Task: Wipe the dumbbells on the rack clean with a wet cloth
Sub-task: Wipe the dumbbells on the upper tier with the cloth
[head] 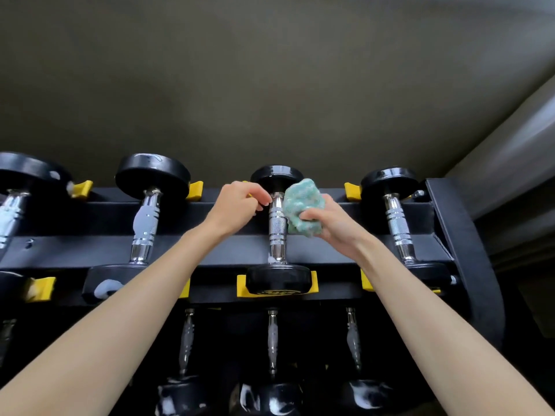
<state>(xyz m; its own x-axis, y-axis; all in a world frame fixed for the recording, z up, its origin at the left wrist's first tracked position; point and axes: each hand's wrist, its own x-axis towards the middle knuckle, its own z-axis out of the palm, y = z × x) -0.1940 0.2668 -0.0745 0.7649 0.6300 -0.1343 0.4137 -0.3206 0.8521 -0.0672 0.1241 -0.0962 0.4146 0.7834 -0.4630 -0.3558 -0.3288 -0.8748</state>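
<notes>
A black dumbbell with a chrome knurled handle (277, 228) lies in yellow cradles on the top tier of the black rack (459, 235). My right hand (336, 226) grips a crumpled green cloth (303, 205) held against the right side of that handle, near its far end. My left hand (237, 205) is at the left of the handle's far end, its curled fingertips touching the chrome. White smears show on the neighbouring dumbbell (145, 223) to the left and on the far-left one (12, 211).
Another dumbbell (398, 226) lies at the right end of the top tier. A lower tier holds three more dumbbells (272, 349) with white smears on their heads. A dark wall rises behind the rack, and a grey wall section (510, 151) stands at the right.
</notes>
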